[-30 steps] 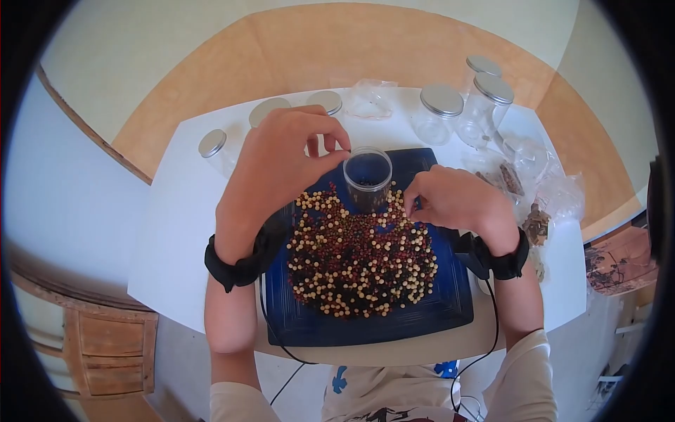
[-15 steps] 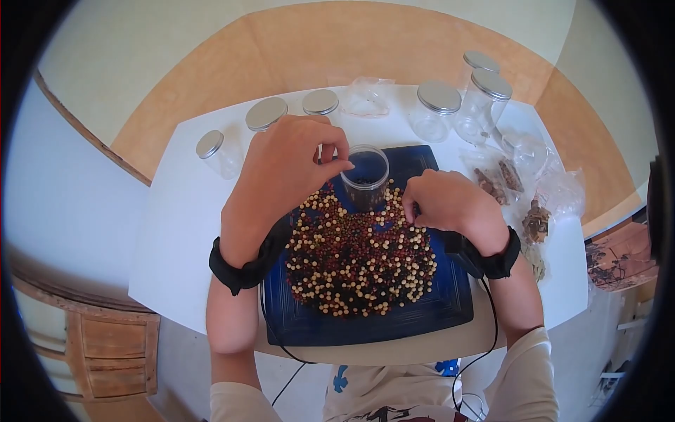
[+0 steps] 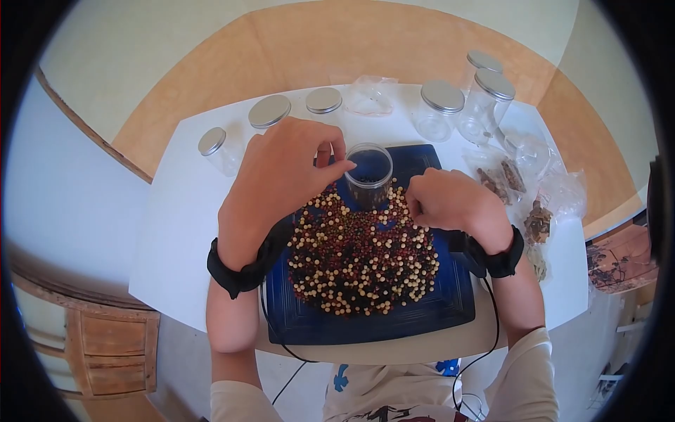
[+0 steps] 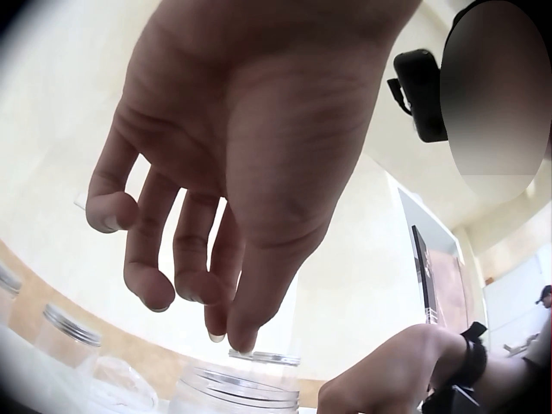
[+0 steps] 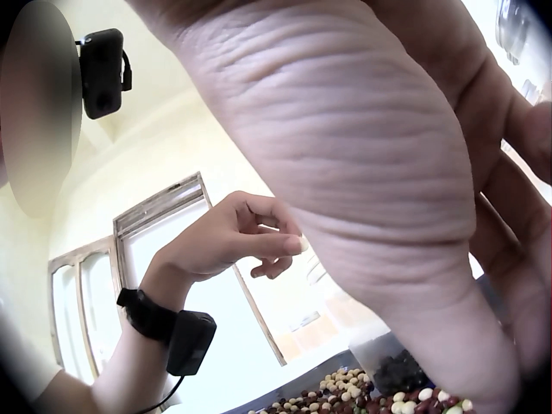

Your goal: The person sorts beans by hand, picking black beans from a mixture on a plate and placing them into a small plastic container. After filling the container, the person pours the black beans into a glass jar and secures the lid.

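A clear open jar (image 3: 368, 188) with dark beans in its bottom stands at the far part of a blue tray (image 3: 450, 309). Mixed black, red, green and cream beans (image 3: 362, 260) cover the tray's middle. My left hand (image 3: 281, 165) hangs over the jar's left rim, thumb pointing at the mouth; in the left wrist view its fingers are loosely bent above the jar, with nothing visible between them. Just right of the jar, my right hand (image 3: 460, 200) reaches down with thumb and fingertips at the beans. What its fingertips hold is hidden, so I cannot tell.
Lidded jars (image 3: 270, 112) stand along the white table's (image 3: 165, 232) back left, and more lidded jars (image 3: 440, 112) at the back right. Plastic bags (image 3: 562, 193) of dried brown pieces lie right of the tray. Black cables (image 3: 497, 316) hang from both wrists.
My left hand's thumb has shifted a little inward over the jar's rim, and its fingers have loosened. My right hand stays low at the beans beside the jar.
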